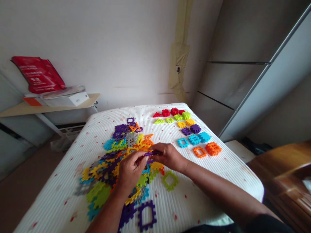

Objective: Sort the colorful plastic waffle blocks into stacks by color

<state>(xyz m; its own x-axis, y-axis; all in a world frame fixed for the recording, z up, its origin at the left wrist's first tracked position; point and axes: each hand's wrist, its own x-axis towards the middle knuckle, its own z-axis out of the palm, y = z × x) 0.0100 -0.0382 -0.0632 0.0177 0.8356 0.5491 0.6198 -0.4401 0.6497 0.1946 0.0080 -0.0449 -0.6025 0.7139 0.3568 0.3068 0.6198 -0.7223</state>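
Over the middle of a heap of interlocking plastic tiles (104,194), my left hand (132,166) and my right hand (168,157) come close together. Both pinch a purple interlocking tile (150,153), seen nearly edge-on and partly covered by fingers. Just below my right hand lies a green open-frame tile (170,180). A purple open-frame tile (147,216) rests near the front edge. The heap mixes purple, yellow, green, blue, grey and orange pieces, and my left hand and forearm hide part of it.
Colour-sorted stacks stand at the right: red (174,111), green (186,115), yellow (190,122), purple (195,128), blue (204,137) and orange (213,148). They rest on a white ribbed bedcover (170,210). A side table (91,101) holds boxes and a red bag (37,74).
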